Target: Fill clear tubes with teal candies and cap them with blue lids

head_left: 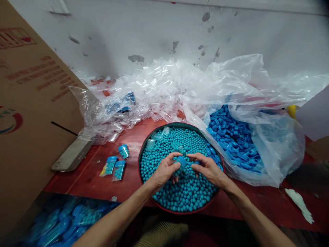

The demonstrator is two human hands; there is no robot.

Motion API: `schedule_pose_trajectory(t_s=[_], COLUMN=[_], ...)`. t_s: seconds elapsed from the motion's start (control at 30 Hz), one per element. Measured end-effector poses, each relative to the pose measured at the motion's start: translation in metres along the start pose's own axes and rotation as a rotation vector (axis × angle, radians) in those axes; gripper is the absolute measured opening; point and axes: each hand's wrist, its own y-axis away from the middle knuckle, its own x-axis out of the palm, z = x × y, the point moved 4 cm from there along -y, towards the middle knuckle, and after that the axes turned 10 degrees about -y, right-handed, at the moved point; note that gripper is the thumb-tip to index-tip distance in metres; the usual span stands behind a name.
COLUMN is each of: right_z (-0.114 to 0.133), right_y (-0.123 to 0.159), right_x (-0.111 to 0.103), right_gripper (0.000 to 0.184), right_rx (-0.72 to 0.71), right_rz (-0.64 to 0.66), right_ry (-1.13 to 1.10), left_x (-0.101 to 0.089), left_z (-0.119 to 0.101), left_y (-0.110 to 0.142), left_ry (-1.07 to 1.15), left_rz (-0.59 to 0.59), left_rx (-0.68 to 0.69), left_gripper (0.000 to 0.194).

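Container (181, 164): blue-looking and blurred, up at your left fingertips, above the middle of the bowl.
Your left hand (166, 169): thumb and index finger closed around the container, palm turned inward, the other fingers curled below.
Your right hand (209, 169): just beside the container, index finger reaching toward it, thumb bent underneath; whether you pinch a small blue piece there can't be made out.
Your forearms: coming in from both lower corners, converging over the near rim.
Bowl (187, 212): round, red-rimmed, under both your hands, full of teal balls (180, 202); blue caps (212, 152) lie along its right side.
Left of the bowl: three capped containers (119, 170) with teal balls inside, on the red table (84, 178).
Right of the bowl: a clear plastic bag (285, 151) spilling blue pieces (231, 140).
Beyond: a heap of clear empties (159, 82) by the wall.
Far left: a cardboard box (43, 103).
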Motion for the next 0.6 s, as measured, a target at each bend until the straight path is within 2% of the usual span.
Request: schedule_pose_trajectory(t_s=[0.1,0.17,0.27,0.33,0.4,0.47,0.6], right_z=[-0.002,0.0,0.005,0.005,0.003,0.003,0.008], right_y=[-0.004,-0.002,0.006,0.01,0.011,0.01,0.009], right_x=[-0.003,0.003,0.02,0.031,0.037,0.041,0.046], right_gripper=[0.046,0.043,0.05,0.073,0.091,0.089,0.065], right_rx=[0.069,0.003,-0.139,-0.166,-0.151,-0.156,-0.271], right_rz=[-0.141,-0.185,-0.108,-0.048,-0.028,-0.041,-0.167], right_ry=[-0.137,-0.027,0.268,0.42,0.525,0.597,0.619], left_x=[0.001,0.002,0.004,0.006,0.009,0.011,0.015], left_z=[-0.002,-0.005,-0.014,-0.019,-0.02,-0.02,-0.018], left_y=[0.007,0.01,0.013,0.014,0.014,0.014,0.014], left_ry=[-0.073,-0.129,-0.256,-0.289,-0.269,-0.229,-0.143], left_rz=[0.017,-0.046,-0.2,-0.245,-0.228,-0.204,-0.183], left_rx=[0.002,0.038,0.154,0.21,0.22,0.203,0.199], left_gripper=[0.038,0.041,0.045,0.043,0.043,0.04,0.029])
